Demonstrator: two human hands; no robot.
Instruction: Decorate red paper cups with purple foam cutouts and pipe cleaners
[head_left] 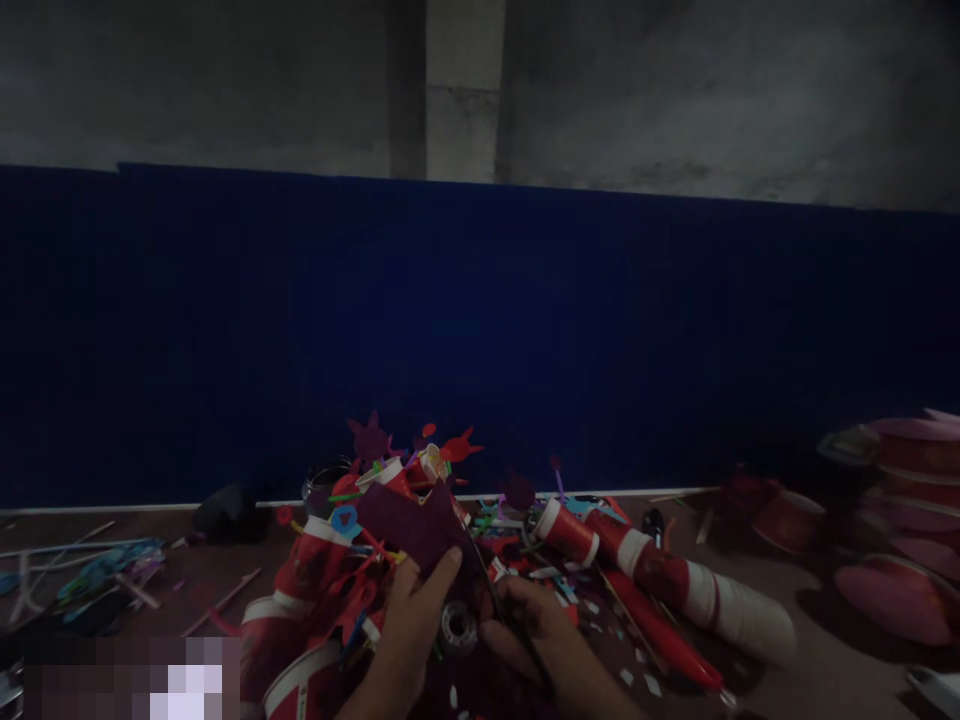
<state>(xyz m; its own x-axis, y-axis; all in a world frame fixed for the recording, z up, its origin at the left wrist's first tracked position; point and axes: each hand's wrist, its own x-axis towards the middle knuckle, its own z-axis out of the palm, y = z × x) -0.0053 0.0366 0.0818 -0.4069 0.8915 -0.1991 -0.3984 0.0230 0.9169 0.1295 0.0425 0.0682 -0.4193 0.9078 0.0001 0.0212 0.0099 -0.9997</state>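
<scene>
My left hand point(409, 620) holds a dark purple sheet of paper point(416, 525) by its lower edge, thumb lying on its face. My right hand point(536, 635) is closed round the handles of dark scissors point(487, 590), whose blades run up along the sheet's right edge. A small roll of tape point(458, 626) lies between the two hands. Just behind the sheet stand red and white paper cups point(319, 555) stuck with coloured paper cut-outs and sticks.
A stack of red and white paper cups point(675, 580) lies on its side at the right. Pink and red plates point(907, 510) pile up at the far right. Paper scraps and sticks point(97, 570) litter the brown table. A blue panel point(480, 330) stands behind.
</scene>
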